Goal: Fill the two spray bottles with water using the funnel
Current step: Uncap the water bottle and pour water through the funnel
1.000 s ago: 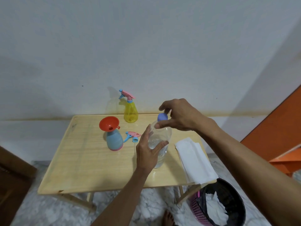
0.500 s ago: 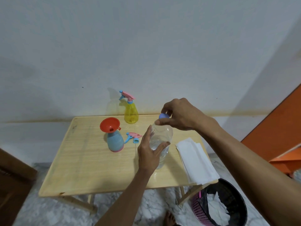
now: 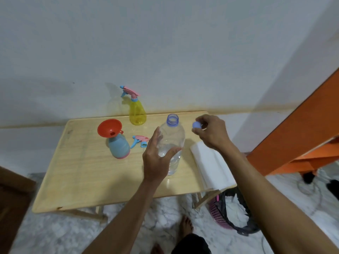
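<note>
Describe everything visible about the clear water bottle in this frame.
The clear water bottle is transparent plastic with a bluish-purple threaded neck ring, uncapped and open at the top. It stands on the wooden table, leaning slightly, and holds some water. The left hand grips its body, thumb across the front and fingers behind. Its bluish-purple cap is off, pinched in the right hand to the bottle's right. A folded white cloth lies beside it, not touching.
</note>
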The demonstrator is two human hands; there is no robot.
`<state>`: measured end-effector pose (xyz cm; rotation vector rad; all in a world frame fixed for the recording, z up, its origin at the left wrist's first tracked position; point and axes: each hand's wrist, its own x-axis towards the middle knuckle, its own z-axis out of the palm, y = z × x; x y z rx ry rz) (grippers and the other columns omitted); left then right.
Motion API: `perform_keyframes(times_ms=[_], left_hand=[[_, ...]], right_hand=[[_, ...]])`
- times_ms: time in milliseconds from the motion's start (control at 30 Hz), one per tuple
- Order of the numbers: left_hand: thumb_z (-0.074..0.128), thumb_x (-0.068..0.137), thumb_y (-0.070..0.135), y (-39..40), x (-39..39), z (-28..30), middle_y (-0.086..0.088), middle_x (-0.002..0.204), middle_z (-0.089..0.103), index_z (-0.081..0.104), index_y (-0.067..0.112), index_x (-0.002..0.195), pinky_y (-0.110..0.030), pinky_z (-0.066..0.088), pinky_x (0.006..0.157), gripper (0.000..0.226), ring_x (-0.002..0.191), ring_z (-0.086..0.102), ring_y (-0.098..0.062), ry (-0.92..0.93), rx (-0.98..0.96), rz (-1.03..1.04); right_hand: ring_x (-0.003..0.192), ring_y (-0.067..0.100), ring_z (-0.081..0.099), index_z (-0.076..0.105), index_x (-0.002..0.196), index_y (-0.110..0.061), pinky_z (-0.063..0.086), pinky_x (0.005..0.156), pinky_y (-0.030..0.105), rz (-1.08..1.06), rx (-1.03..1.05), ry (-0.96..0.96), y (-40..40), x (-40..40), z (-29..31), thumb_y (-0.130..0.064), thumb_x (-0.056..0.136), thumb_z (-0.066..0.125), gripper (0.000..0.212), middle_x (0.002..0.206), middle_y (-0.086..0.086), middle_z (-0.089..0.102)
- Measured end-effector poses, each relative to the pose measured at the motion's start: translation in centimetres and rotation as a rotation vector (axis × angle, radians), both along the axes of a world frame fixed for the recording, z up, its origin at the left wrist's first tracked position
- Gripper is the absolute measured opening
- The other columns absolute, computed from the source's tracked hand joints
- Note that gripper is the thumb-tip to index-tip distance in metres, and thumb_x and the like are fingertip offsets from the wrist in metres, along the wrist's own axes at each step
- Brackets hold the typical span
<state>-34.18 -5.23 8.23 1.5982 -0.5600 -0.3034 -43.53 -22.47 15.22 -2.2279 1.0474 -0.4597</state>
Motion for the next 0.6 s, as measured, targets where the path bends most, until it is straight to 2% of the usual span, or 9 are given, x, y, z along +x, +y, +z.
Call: perform_keyframes(times_ms=[67,167,300,467,600], left_hand=[[0.088,0.065,0.045,-0.1,0.1,-0.2,0.004,0.143,0.058,0.045,0.018,0.151,-0.049,0.051,0.105,0.100,0.129,0.056,-0.005,0.026,0.002,-0.006],[0.084,0.063,0.064,-0.2,0.3,-0.3,0.007,0.144,0.057,0.042,0.017,0.152,-0.051,0.051,0.104,0.109,0.132,0.055,-0.006,0.020,0.015,-0.018],[0.079,0.063,0.072,-0.2,0.3,-0.2,0.027,0.138,0.052,0.038,0.024,0.153,-0.050,0.051,0.104,0.110,0.133,0.053,-0.005,-0.009,0.042,-0.038],[0.078,0.066,0.070,-0.2,0.1,-0.3,0.010,0.145,0.054,0.039,0.022,0.153,-0.051,0.051,0.104,0.107,0.134,0.053,-0.007,-0.021,0.056,-0.026],[0.079,0.065,0.069,-0.1,0.0,-0.3,0.012,0.144,0.055,0.040,0.024,0.152,-0.050,0.052,0.104,0.105,0.133,0.054,-0.007,-0.017,0.053,-0.015]], right_hand=[[0.098,0.025,0.066,0.070,0.113,-0.005,0.039,0.077,0.023,-0.004,0.071,0.104,0.4,-0.6,-5.0,-0.017,0.083,0.078,0.033,0.111,0.010,0.073],[0.113,0.032,0.061,0.069,0.118,-0.009,0.049,0.086,0.037,-0.002,0.108,0.262,1.3,-1.3,-10.9,-0.024,0.088,0.075,0.034,0.113,0.013,0.071],[0.118,0.031,0.050,0.067,0.125,-0.022,0.038,0.088,0.039,0.058,-0.069,0.484,2.1,-1.4,-14.4,-0.032,0.092,0.068,0.034,0.109,0.008,0.069],[0.114,0.028,0.047,0.071,0.119,-0.029,0.031,0.086,0.039,0.108,-0.187,0.598,2.0,-0.8,-16.1,-0.033,0.092,0.063,0.028,0.098,0.004,0.069],[0.117,0.026,0.045,0.072,0.118,-0.030,0.030,0.089,0.040,0.116,-0.174,0.621,1.8,-0.7,-16.9,-0.039,0.091,0.065,0.030,0.097,0.004,0.068]])
